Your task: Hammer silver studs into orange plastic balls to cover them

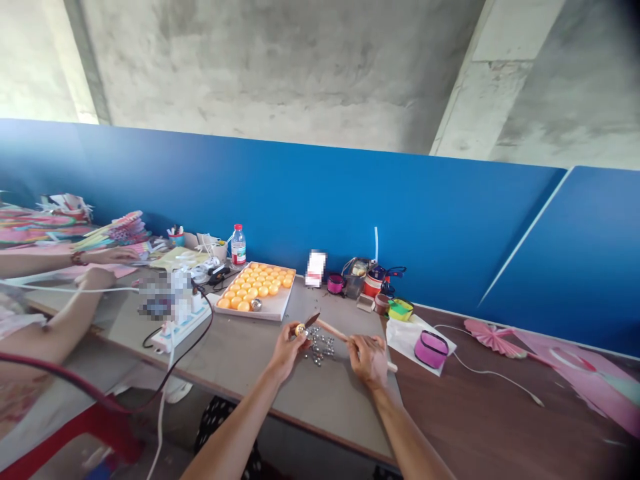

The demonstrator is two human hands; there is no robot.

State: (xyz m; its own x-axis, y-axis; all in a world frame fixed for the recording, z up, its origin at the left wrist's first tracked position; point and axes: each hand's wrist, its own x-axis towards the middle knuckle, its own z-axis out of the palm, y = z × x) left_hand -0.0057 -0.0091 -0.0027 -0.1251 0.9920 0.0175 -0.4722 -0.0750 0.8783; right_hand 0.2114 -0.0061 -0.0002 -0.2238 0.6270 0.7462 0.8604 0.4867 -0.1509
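My left hand (285, 349) holds a small orange ball (299, 329) between its fingers; silvery bits show on the ball's near side. In my right hand (369, 359) is a pale wooden stick (331, 329) that slants up to the left. A dark, leaf-shaped piece (313, 319) shows between the stick's far end and the ball; I cannot tell whether it is joined to the stick. Below them, small shiny silver pieces (321, 348) lie scattered on the grey table (320, 413). Fingers hide part of the ball and of the stick.
Beyond my left hand is a white tray (283, 308) of orange balls and one silver ball (256, 305). A power strip (183, 328) with cables and a bottle (239, 247) stand left. Purple pouch (431, 349) lies right. A co-worker's arms (75, 313) reach in at far left.
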